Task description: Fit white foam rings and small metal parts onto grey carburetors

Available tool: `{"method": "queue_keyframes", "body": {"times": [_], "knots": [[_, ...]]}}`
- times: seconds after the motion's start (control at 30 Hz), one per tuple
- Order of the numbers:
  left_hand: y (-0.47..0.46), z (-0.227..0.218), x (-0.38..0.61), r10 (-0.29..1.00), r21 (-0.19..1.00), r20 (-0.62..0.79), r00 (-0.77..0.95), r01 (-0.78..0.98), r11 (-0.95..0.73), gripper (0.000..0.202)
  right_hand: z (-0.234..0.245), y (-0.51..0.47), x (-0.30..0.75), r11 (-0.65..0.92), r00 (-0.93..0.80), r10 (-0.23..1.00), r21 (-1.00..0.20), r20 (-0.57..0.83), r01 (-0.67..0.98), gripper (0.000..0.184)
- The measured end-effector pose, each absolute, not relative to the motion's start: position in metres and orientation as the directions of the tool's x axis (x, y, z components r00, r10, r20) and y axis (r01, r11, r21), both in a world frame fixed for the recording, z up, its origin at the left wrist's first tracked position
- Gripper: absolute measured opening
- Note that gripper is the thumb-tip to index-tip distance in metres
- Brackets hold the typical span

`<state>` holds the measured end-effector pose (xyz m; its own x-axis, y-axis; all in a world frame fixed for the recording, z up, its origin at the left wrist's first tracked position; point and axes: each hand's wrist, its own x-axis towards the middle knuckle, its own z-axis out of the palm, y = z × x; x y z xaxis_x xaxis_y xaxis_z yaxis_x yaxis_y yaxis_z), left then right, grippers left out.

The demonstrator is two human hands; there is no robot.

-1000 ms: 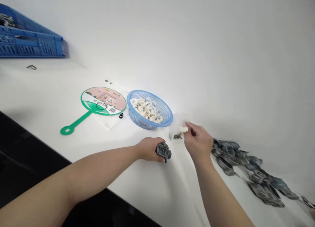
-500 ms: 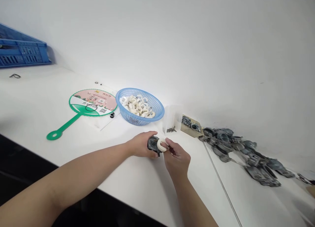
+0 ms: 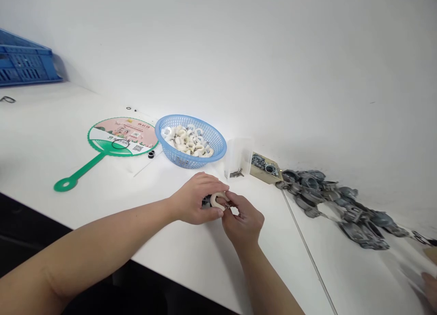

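My left hand is closed over a small dark metal part that rests on the white table; most of the part is hidden under my fingers. My right hand pinches a white ring-shaped piece and presses it against that part. Just behind my hands stand a blue basket of several white rings and a small clear box with a few metal bits in it.
A green hand fan lies left of the basket, a small black ring beside it. Several grey metal castings lie in a row at the right along the wall. A blue crate stands far left. Another person's fingers show at the lower right edge.
My right hand came back from the clear box with a white ring and brought it onto the metal part. My left hand has curled further over the part.
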<state>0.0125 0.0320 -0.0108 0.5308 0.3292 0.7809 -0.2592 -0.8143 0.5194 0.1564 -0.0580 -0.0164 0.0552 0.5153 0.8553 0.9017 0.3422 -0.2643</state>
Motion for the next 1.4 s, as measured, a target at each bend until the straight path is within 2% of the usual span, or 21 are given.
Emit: {"method": "queue_keyframes", "body": {"times": [0.17, 0.27, 0.37, 0.43, 0.57, 0.67, 0.77, 0.9, 1.13, 1.4], "knots": [[0.03, -0.009, 0.013, 0.347, 0.532, 0.789, 0.508, -0.281, -0.799, 0.035, -0.014, -0.058, 0.16, 0.378, -0.002, 0.526, -0.231, 0.85, 0.897, 0.031], [0.028, -0.009, 0.012, 0.363, 0.565, 0.757, 0.543, -0.266, -0.781, 0.042, -0.015, -0.058, 0.159, 0.362, 0.028, 0.576, -0.286, 0.817, 0.887, 0.028], [0.029, -0.01, 0.011, 0.374, 0.575, 0.713, 0.594, -0.19, -0.796, 0.04, -0.015, -0.06, 0.155, 0.229, 0.177, 0.648, -0.41, 0.741, 0.883, 0.021], [0.031, -0.012, 0.012, 0.451, 0.6, 0.693, 0.562, -0.102, -0.794, 0.039, -0.014, -0.061, 0.153, 0.134, 0.304, 0.677, -0.518, 0.671, 0.845, 0.026], [0.038, -0.019, 0.017, 0.608, 0.664, 0.665, 0.435, 0.03, -0.747, 0.043, -0.013, -0.057, 0.16, 0.049, 0.508, 0.705, -0.748, 0.496, 0.662, 0.05], [0.041, -0.024, 0.022, 0.622, 0.675, 0.626, 0.47, 0.072, -0.735, 0.049, -0.016, -0.051, 0.171, -0.051, 0.594, 0.757, -0.882, 0.273, 0.469, 0.046], [0.041, -0.025, 0.025, 0.641, 0.7, 0.549, 0.536, 0.125, -0.703, 0.052, -0.02, -0.046, 0.178, -0.105, 0.576, 0.812, -0.95, 0.089, 0.294, 0.037], [0.04, -0.023, 0.026, 0.666, 0.736, 0.48, 0.57, 0.151, -0.66, 0.047, -0.024, -0.045, 0.179, -0.083, 0.533, 0.845, -0.975, 0.039, 0.204, 0.032], [0.04, -0.023, 0.026, 0.684, 0.834, 0.421, 0.596, 0.042, -0.55, 0.039, -0.025, -0.046, 0.172, -0.108, 0.544, 0.837, -0.957, 0.058, 0.268, 0.029], [0.042, -0.028, 0.028, 0.719, 0.886, 0.379, 0.583, -0.004, -0.464, 0.041, -0.026, -0.047, 0.173, -0.132, 0.544, 0.837, -0.947, 0.051, 0.292, 0.03]]}}
